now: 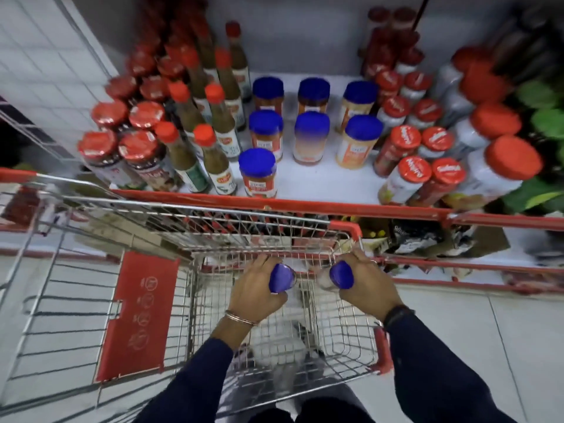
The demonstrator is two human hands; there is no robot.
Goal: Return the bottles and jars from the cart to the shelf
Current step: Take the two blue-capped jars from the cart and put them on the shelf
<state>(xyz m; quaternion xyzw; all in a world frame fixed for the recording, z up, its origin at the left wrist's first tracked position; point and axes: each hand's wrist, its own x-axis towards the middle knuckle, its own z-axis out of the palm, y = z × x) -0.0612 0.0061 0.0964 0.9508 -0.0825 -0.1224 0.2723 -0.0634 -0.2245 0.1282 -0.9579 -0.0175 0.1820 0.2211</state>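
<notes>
Both hands were inside the cart [213, 245]: left hand [256, 288] and right hand [364, 285], fingers closed, each held a blue-lidded jar. Best lifted straight up, clear of the rim, then set at 12 o'clock on the shelf [329, 178] beside matching jars [311, 137]

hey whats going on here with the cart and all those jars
A person is restocking a shelf from a wire cart. The left hand and right hand each grip a blue-lidded jar, left jar and right jar, down in the cart. Seven matching jars already stand on the shelf.
</notes>
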